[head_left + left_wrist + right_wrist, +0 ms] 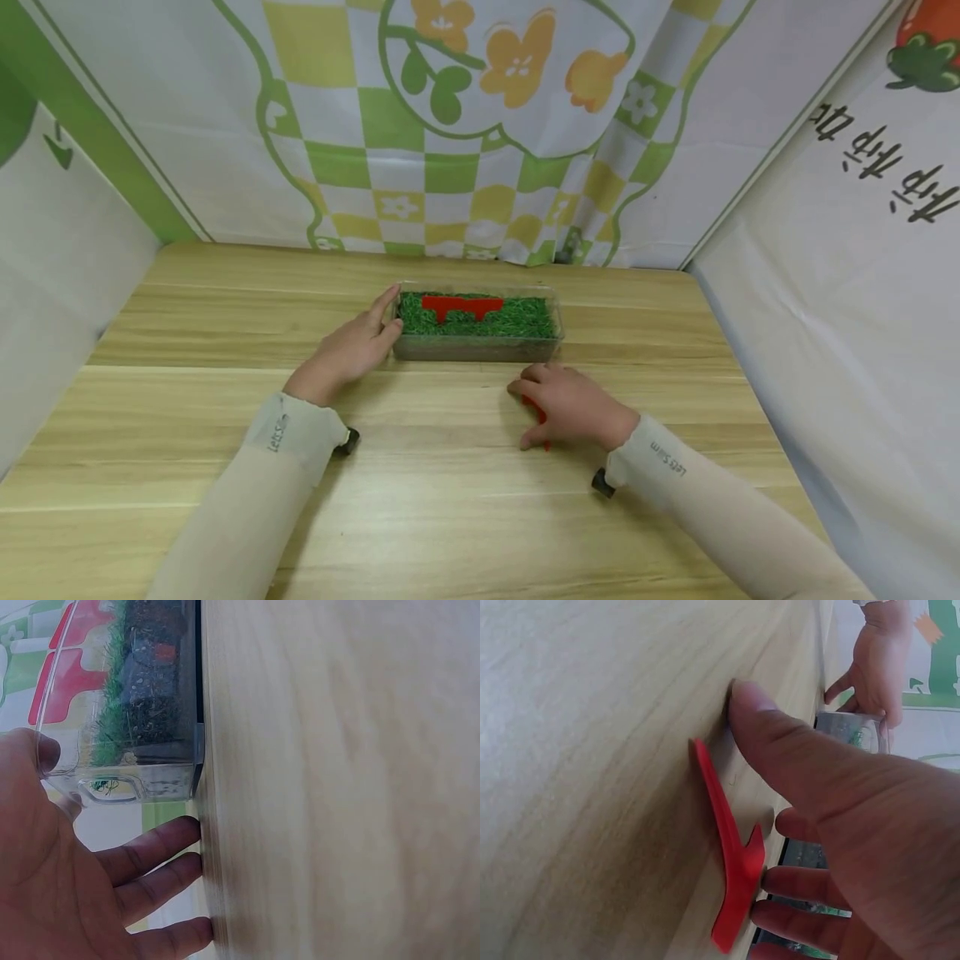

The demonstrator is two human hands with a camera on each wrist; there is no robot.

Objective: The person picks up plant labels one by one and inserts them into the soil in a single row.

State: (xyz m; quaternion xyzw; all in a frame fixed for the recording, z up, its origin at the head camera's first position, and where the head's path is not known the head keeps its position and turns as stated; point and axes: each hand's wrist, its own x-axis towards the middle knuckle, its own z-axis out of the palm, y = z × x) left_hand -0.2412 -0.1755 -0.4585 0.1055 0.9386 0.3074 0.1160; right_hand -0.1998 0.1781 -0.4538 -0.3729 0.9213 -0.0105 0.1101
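In the head view, a clear plastic box (480,348) holds green artificial grass (525,317) over a dark layer. A flat red piece with short legs (461,303) stands in the grass. My left hand (352,346) touches the box's left end, thumb and index finger at its corners; the other fingers extend down to the tabletop in the left wrist view. Over a second red piece, forked in outline (739,870), my right hand (573,404) reaches with fingers spread. Its fingertips are right at the piece's far side, while the thumb (780,735) stands apart from it.
The wooden table (420,500) ends at the back against a checked, flowered cloth (465,175). White printed panels (840,217) rise at both sides. Each sleeve (232,500) has a small black device at the wrist.
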